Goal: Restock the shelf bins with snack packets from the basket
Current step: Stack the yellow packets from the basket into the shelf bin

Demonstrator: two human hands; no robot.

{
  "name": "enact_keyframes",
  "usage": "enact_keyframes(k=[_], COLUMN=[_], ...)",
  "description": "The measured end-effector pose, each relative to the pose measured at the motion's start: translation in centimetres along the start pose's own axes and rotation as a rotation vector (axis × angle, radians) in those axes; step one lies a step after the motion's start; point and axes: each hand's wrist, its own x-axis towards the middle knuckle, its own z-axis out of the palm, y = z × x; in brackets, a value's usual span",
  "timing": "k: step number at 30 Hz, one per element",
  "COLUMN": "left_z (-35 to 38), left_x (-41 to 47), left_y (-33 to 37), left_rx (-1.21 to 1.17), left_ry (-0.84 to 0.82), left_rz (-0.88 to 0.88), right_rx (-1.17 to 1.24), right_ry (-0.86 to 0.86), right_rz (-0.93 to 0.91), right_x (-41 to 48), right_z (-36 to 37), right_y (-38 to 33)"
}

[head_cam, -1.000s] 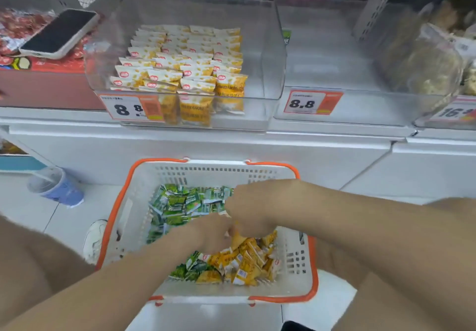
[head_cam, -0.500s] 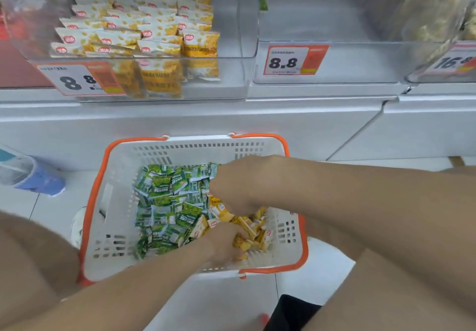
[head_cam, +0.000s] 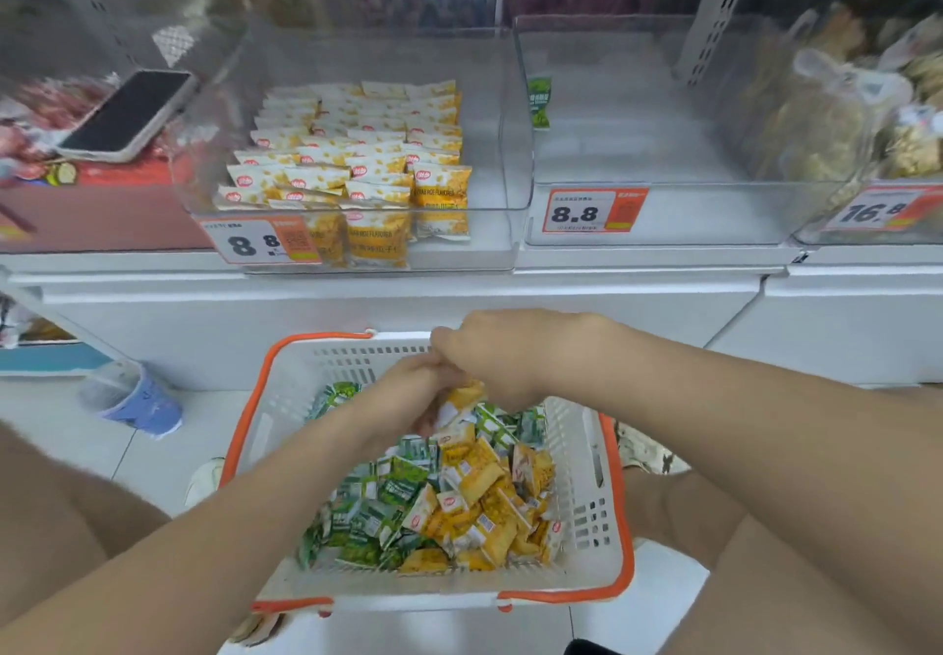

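Head: bin (head_cam: 714, 213) price tag (head_cam: 594, 210) reads 8.8.

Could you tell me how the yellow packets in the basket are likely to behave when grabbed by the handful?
Probably light and floppy: the yellow packets lie heaped at all angles in the basket. Their glossy wrappers look slippery, so some may slip from a loose handful.

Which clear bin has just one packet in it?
The bin right of the yellow packets, holding one green packet by its left wall; its neighbours hold many.
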Motion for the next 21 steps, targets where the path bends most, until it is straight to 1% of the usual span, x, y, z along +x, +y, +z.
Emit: enact_keyframes(k=[2,3,6,8,10,12,14,17,19,21], left_z=[-1.1,-1.7,-3.7,-5.2,-6.6,-7.8,-8.4,-8.4,-8.3,-8.2], left_x=[-1.4,-2.3,-4.8,-6.2,-7.6,-8.4,-8.7,-8.6,-8.4,-8.2], left_y=[2.3,3.4,7.0,9.1,10.9,11.8,12.3,12.4,12.3,12.5], left_rx=[-0.132,-0.19,-0.263,-0.259,-0.223,-0.152,-0.114,-0.019,-0.051,-0.096], left_ry=[-0.014,-0.033,-0.088,-0.089,-0.063,0.006,0.082,0.176,0.189,0.189], left_rz=[0.006,-0.006,-0.01,0.044,0.093,0.154,0.257,0.384,0.408,0.427], right_rx=[0.044,0.08,0.32,0.451,0.637,0.856,1.02,1.11,1.144,1.228], right_ry=[0.09,0.161,0.446,0.605,0.724,0.778,0.771,0.773,0.781,0.778], right_rz=[-0.019,-0.047,-0.119,-0.087,-0.005,0.076,0.087,0.075,0.071,0.055], right_x=[0.1,0.4,0.8,0.5,0.4,0.6,1.1,1.3,1.5,1.6], right_z=[-0.3,-0.5,-1.6,-2.9,-3.7,-4.3,-4.7,-5.0,-5.1,-5.1], right_y=[0.3,0.4,0.3,0.2,0.2,0.4,1.0,1.0,0.9,0.8])
